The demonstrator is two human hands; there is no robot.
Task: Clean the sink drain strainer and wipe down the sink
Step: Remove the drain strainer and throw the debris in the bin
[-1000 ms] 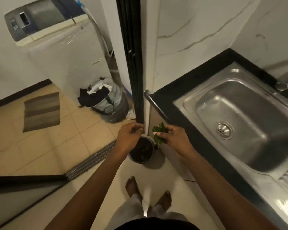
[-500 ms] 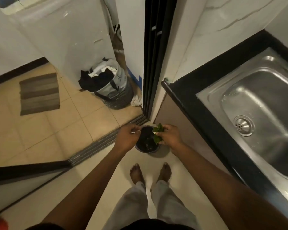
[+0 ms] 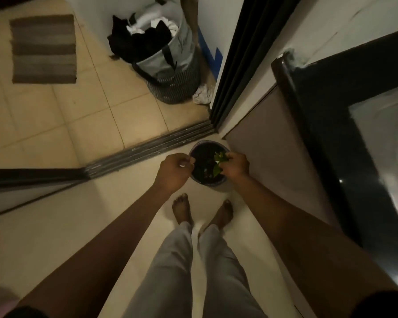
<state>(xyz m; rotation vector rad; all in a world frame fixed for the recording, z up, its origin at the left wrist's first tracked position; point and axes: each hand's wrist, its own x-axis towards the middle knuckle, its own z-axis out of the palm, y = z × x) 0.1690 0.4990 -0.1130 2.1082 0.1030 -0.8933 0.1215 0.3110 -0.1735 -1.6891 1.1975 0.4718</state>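
My right hand (image 3: 236,165) is closed on a bunch of wet green leaves (image 3: 219,162), held just over the open top of a small dark waste bin (image 3: 202,145) on the floor. At the bin's left rim my left hand (image 3: 174,171) has its fingers pinched together, with a small pale speck at the fingertips; I cannot tell what it is. The steel sink (image 3: 386,138) shows only as a blurred strip at the right edge, set in a black countertop (image 3: 319,106). The drain strainer is too blurred to make out.
A laundry basket (image 3: 172,72) full of clothes stands past the sliding-door track (image 3: 147,150), with a striped mat (image 3: 44,48) to its left. The brown cabinet side (image 3: 274,152) rises right beside the bin. My bare feet (image 3: 182,210) are just behind the bin.
The view has tilted down and left, so most of the sink has left the frame. Both hands have lowered closer to the bin, the right one still holding the leaves.
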